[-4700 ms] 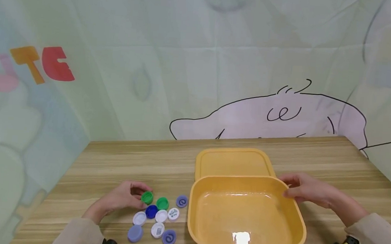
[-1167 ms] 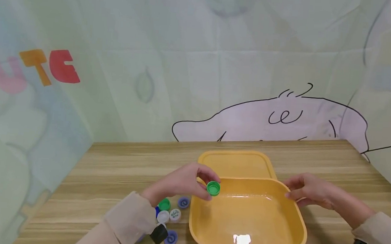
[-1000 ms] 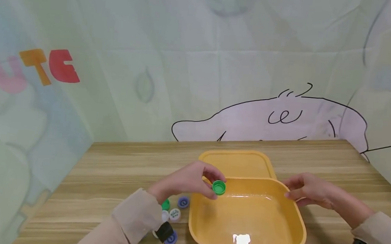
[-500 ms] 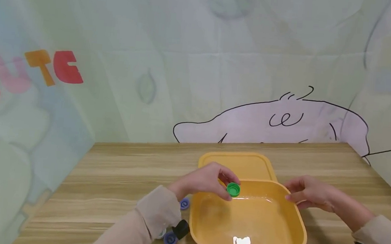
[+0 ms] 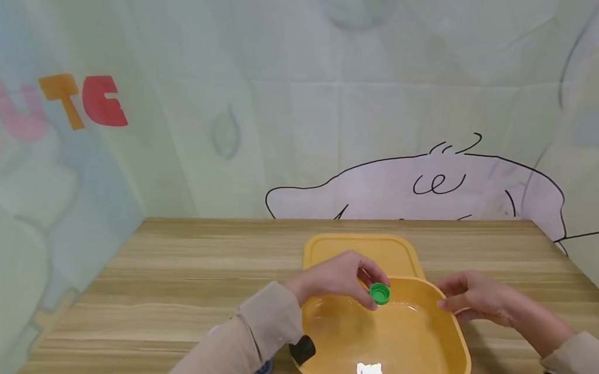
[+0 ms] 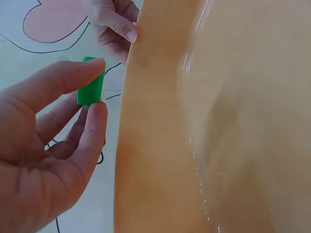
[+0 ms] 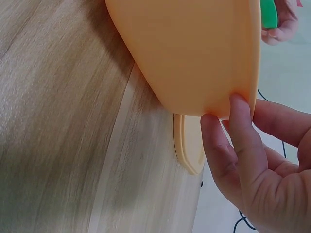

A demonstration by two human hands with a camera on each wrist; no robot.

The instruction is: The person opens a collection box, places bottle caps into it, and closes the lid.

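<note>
A green bottle cap (image 5: 379, 293) is pinched between thumb and fingers of my left hand (image 5: 342, 275), above the yellow plastic box (image 5: 402, 359). In the left wrist view the green cap (image 6: 91, 82) is seen side-on between thumb and fingertip. My right hand (image 5: 481, 298) grips the box's far right corner. The right wrist view has the right hand (image 7: 257, 155) with fingertips on the box's outer wall (image 7: 189, 58) and thumb over the rim. No cap shows inside the visible part of the box.
A yellow lid (image 5: 368, 250) lies flat behind the box, partly covered by it. On the wooden table (image 5: 192, 272), a purple cap (image 5: 264, 370) peeks out by the left sleeve, which hides the other caps. A printed cloth (image 5: 286, 92) hangs behind the table.
My left hand picked the green cap from the group on the table and carried it right, over the box. The right hand stays on the box corner.
</note>
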